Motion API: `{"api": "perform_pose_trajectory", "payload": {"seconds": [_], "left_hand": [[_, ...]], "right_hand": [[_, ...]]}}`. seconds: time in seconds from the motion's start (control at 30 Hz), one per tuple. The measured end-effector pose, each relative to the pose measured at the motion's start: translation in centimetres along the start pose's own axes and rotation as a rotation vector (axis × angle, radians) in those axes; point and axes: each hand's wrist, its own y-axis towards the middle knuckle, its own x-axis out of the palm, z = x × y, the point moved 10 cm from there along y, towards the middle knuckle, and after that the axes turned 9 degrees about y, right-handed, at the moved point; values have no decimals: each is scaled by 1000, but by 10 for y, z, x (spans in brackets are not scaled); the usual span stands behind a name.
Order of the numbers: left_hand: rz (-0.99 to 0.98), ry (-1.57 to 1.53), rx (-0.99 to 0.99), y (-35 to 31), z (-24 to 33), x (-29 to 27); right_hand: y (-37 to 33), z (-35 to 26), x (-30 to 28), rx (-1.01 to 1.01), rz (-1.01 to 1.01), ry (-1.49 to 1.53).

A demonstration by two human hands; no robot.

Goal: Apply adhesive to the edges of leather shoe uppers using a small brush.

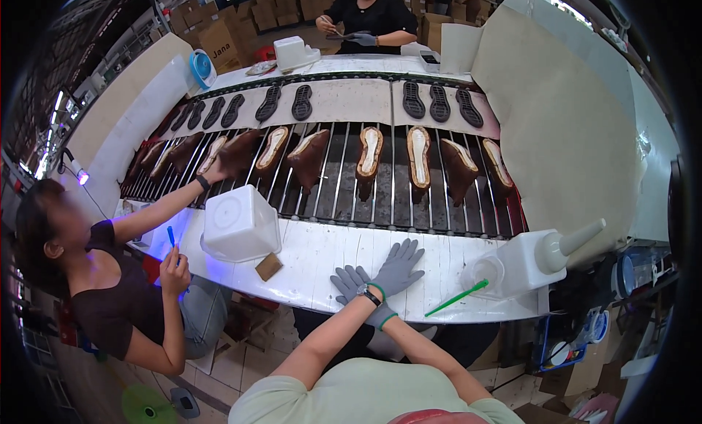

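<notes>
My forearms cross at the wrists. On top, my left hand [399, 268], in a grey glove, lies with fingers spread and points to the right. Under it my right hand [349, 279], gloved in grey too, rests flat and points left. Neither holds anything; both are on the white tabletop [314, 241]. To the right lies a green brush [461, 296], beside a white plastic bottle with a long spout [530, 259]. Beyond the table edge, brown shoe uppers with pale bottoms [369, 150] sit sole side up on a conveyor of metal rods [395, 183].
Black soles [302, 102] line a raised shelf behind the rods. An upturned white container [241, 223] and a brown card scrap [269, 267] are left. There a co-worker [110, 278] holds a blue stick and reaches to an upper. Another person [365, 22] works across the line.
</notes>
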Motion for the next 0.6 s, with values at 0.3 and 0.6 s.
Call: {"api": "perform_pose_trajectory", "payload": {"seconds": [0.3, 0.6], "left_hand": [[17, -10, -7, 0, -2, -5], [3, -21, -11, 0, 2, -8]], "right_hand": [[0, -1, 3, 1, -44, -45], [0, 2, 4, 7, -41, -33]]}}
